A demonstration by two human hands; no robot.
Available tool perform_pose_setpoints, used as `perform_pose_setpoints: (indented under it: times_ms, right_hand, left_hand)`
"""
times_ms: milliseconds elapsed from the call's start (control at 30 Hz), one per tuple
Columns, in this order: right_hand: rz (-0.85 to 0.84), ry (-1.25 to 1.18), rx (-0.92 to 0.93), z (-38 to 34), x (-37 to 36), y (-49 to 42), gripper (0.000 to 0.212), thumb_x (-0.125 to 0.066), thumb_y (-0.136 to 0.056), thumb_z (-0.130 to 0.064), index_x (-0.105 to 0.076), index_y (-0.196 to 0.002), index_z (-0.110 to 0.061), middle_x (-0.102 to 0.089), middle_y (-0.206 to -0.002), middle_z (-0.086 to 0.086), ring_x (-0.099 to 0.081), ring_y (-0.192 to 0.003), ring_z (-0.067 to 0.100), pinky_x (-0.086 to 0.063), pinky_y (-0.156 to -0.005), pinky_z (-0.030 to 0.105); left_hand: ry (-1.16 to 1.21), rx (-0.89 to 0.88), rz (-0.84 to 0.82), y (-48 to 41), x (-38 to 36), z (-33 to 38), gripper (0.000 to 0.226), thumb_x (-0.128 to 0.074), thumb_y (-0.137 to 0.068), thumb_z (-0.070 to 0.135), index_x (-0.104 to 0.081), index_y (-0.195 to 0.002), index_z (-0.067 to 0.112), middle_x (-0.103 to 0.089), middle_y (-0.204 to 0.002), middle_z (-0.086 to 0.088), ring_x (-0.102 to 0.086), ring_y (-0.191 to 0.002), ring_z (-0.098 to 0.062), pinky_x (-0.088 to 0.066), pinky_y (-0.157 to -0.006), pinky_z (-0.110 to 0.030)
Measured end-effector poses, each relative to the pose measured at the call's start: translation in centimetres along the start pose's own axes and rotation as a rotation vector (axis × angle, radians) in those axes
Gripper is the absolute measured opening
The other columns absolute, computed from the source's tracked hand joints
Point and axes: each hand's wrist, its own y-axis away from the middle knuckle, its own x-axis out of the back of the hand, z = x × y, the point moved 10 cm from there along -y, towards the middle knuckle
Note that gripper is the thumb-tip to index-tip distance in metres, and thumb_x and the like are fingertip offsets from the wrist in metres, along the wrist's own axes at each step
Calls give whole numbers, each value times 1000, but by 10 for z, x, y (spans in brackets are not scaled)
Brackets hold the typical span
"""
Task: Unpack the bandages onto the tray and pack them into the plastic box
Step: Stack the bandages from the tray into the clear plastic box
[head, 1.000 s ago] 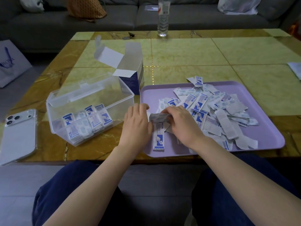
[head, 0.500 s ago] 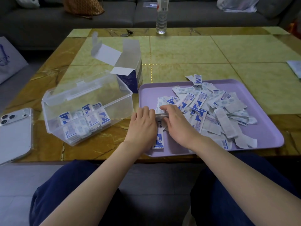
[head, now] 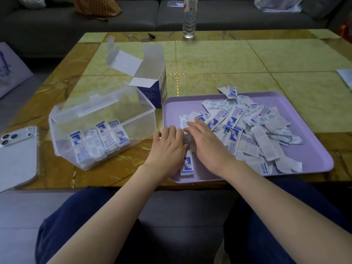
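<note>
Both hands have drawn closer together since a second ago. The gap between them has narrowed until only a sliver of the small stack [head: 187, 139] shows, and the right hand [head: 208, 147] has stretched forward. They work at the near-left corner of the tray [head: 314, 151].

The left hand [head: 168, 147] has its fingers [head: 172, 131] curled down against the stack's left end, gripping it. The right hand's fingers lie fairly straight over the left edge of the loose pile [head: 247, 126], which covers the tray's middle and right. Its thumb is hidden, so I cannot tell whether it pinches the stack too. One single bandage [head: 187, 165] lies flat just inside the tray's near rim, between the wrists.

The plastic box [head: 57, 121] stands open just left of the tray, with packed bandages [head: 99, 141] along its front wall.

These wrapped strips look feather-light, thin and bendy, and their smooth paper probably slides easily, so a stack would fan out if held loosely. Pinching it across its thickness, near the middle of the long sides, should keep it square for the move leftward off the tray.
</note>
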Motion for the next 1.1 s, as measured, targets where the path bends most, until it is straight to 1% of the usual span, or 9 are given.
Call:
perform_pose_setpoints:
  times_ms: [100, 233, 367, 500, 667, 800, 933, 1000, 1100]
  right_hand:
    - [13, 4, 5, 0, 2, 2, 43, -39, -93, 3, -43, -134, -8, -37, -145, 5, -19, -142, 17, -16, -113, 25]
    - [97, 20, 6, 1, 10, 2, 27, -51, -88, 3, -56, -113, -5, -53, -118, 8, -45, -115, 22, -41, -96, 34]
    - [199, 12, 62, -5, 21, 4, 19, -57, -86, -2, -60, -105, -5, -61, -103, 8, -52, -100, 23, -47, -85, 34]
    - [267, 21, 114, -11, 30, 12, 19, -62, -84, -3, -64, -102, -8, -66, -93, 4, -60, -87, 22, -48, -75, 30]
    - [324, -84, 151, -20, 36, 16, 20, -54, -91, -12, -62, -109, -8, -65, -97, 3, -59, -90, 17, -50, -78, 27]
    - [270, -180, 131, -32, 34, 11, 34, -36, -96, -30, -55, -116, -9, -61, -103, 2, -58, -93, 15, -50, -77, 29]
    - [270, -239, 126, -41, 39, 7, 30, -35, -97, -24, -55, -112, -8, -53, -88, -5, -53, -73, 12, -45, -65, 33]
    - [270, -240, 140, -48, 41, 4, 25, -37, -98, -20, -55, -111, -9, -53, -88, -5, -50, -73, 11, -45, -65, 35]
    - [256, -231, 154, -61, 44, -2, 23, -38, -99, -16, -53, -114, -11, -55, -92, -4, -50, -75, 9, -47, -69, 35]
  left_hand:
    - [36, 42, -53, 2, -6, -4, 33, -21, -98, 31, -41, -115, 11, -43, -115, -8, -40, -106, -26, -29, -91, -37]
    - [61, 48, 22, 1, 5, -4, 16, -33, -99, 22, -42, -109, 15, -48, -113, -5, -41, -104, -25, -29, -89, -34]
    - [89, 43, 59, 2, 17, -9, 21, -52, -90, 15, -45, -109, 17, -56, -108, -3, -45, -99, -24, -34, -85, -32]
    - [201, 39, 20, 7, 19, -7, 28, -52, -91, 12, -39, -114, 17, -52, -111, -1, -47, -100, -19, -36, -88, -27]
    - [253, 33, 122, 11, 38, -18, 26, -59, -84, 2, -45, -100, 17, -60, -91, 0, -55, -81, -21, -42, -73, -30]
    - [329, 42, 297, 16, 61, -34, 23, -65, -80, -2, -51, -89, 14, -60, -76, -1, -57, -64, -23, -47, -58, -35]
    - [410, 23, 458, 25, 88, -45, 4, -49, -91, 13, -50, -88, 12, -61, -75, -2, -55, -63, -22, -45, -57, -32]
    - [430, 30, 495, 29, 94, -52, 10, -43, -93, 16, -50, -87, 12, -60, -76, -1, -54, -64, -21, -41, -59, -30]
    - [477, 41, 522, 32, 100, -63, 18, -39, -96, 18, -54, -91, 9, -60, -80, -2, -53, -68, -22, -43, -59, -37]
